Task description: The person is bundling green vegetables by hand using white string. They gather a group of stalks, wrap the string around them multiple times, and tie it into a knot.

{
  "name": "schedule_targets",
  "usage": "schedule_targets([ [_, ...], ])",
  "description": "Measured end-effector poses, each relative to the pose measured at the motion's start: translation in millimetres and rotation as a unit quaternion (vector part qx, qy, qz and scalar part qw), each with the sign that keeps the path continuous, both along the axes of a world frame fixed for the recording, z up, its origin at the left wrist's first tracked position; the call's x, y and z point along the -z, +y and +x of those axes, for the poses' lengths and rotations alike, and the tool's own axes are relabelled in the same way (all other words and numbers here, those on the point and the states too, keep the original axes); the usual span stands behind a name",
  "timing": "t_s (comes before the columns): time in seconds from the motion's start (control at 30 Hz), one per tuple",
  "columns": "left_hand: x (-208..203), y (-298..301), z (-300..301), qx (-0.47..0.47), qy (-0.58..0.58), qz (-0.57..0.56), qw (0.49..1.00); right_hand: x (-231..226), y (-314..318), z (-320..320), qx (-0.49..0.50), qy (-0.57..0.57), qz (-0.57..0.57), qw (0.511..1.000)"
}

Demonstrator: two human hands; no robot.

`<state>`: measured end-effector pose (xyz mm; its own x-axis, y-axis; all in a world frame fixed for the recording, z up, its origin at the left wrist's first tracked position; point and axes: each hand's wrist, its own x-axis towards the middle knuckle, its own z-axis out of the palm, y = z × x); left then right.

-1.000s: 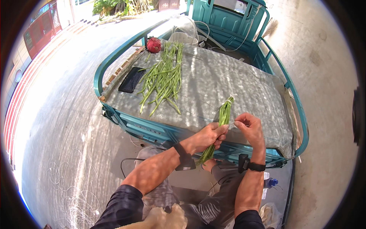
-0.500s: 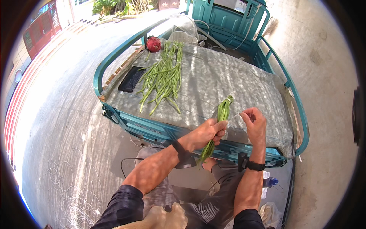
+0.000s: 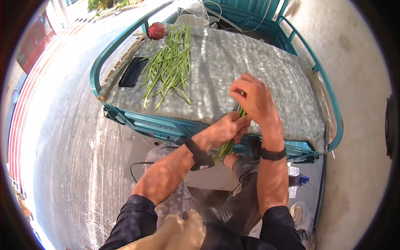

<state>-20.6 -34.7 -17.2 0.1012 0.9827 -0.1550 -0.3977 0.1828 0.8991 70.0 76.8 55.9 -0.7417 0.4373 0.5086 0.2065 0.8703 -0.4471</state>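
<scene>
My left hand (image 3: 228, 127) is closed round a small bundle of long green beans (image 3: 226, 150). Their lower ends hang below the fist, beyond the front edge of the cart bed. Just above it, my right hand (image 3: 253, 100) is pinched on a thin pale string (image 3: 228, 90), only faintly visible, and covers most of the bundle's upper end. Farther left on the grey sheet lies a larger spread of loose long beans (image 3: 170, 62). A red dragon fruit (image 3: 156, 31) sits at its far end, with a dark phone (image 3: 133, 71) beside the beans.
The grey sheet (image 3: 258, 62) covers the teal cart bed, with side rails (image 3: 321, 79) left and right. A white bucket (image 3: 189, 20) stands behind it. Tangled pale string (image 3: 96, 223) lies on the ground at left; a blue-capped bottle (image 3: 298, 180) is at lower right.
My right hand has swung left and up over the top of the bundle, still pinching the string. My left hand keeps its hold. The whole view has shifted, so the cart appears higher.
</scene>
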Motion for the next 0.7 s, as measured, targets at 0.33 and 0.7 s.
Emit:
schedule_targets([
  [0.33,32.0,7.5,5.3,-0.021,-0.019,0.094,0.995,-9.4,-34.6,-30.0,-0.197,-0.103,-0.028,0.975],
  [0.7,-21.4,-1.5,2.7,-0.009,-0.158,0.051,0.986,31.3,44.2,88.1,0.139,0.105,-0.422,0.890],
])
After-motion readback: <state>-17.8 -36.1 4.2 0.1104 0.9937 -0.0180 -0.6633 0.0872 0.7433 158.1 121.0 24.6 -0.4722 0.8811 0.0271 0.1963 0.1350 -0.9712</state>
